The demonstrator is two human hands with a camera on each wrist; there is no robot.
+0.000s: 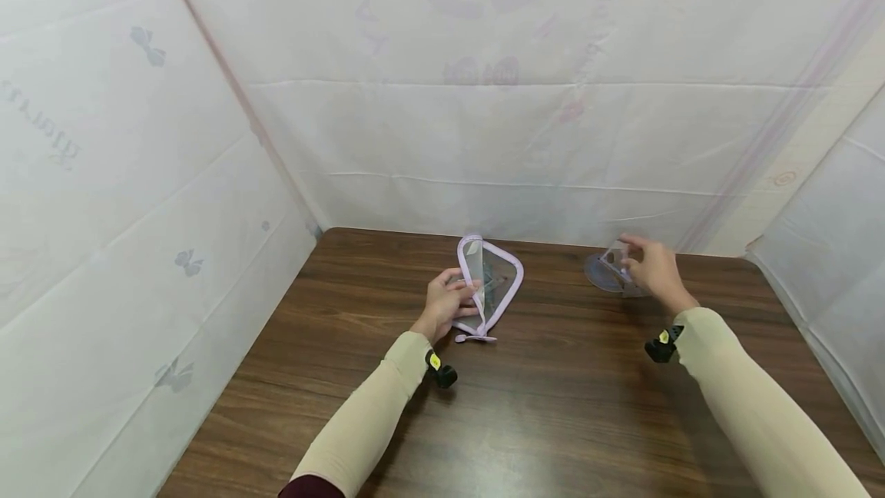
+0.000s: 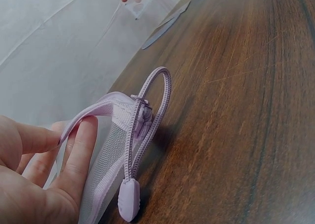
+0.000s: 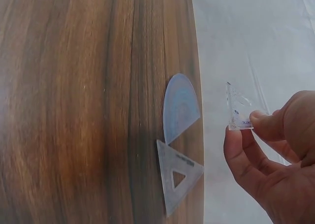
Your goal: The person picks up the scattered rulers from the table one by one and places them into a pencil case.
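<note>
A mesh zip pouch [image 1: 508, 275] with lilac trim stands half folded at the back of the table, its zip pull [image 2: 129, 199] on a cord loop hanging near the tabletop. My left hand [image 1: 445, 304] pinches the pouch's edge between thumb and fingers, holding its opening apart. On the right, my right hand [image 1: 657, 271] pinches a small clear set square [image 3: 237, 113] by one corner, raised above the tabletop. Below it, a clear protractor [image 3: 178, 108] and a second set square [image 3: 166, 187] lie flat, one against the other, by the table's back edge.
The brown wood-grain table [image 1: 525, 421] meets a white sheet wall [image 1: 429, 137] along its back edge. More sheeting [image 1: 104, 252] closes off the left side and the right side.
</note>
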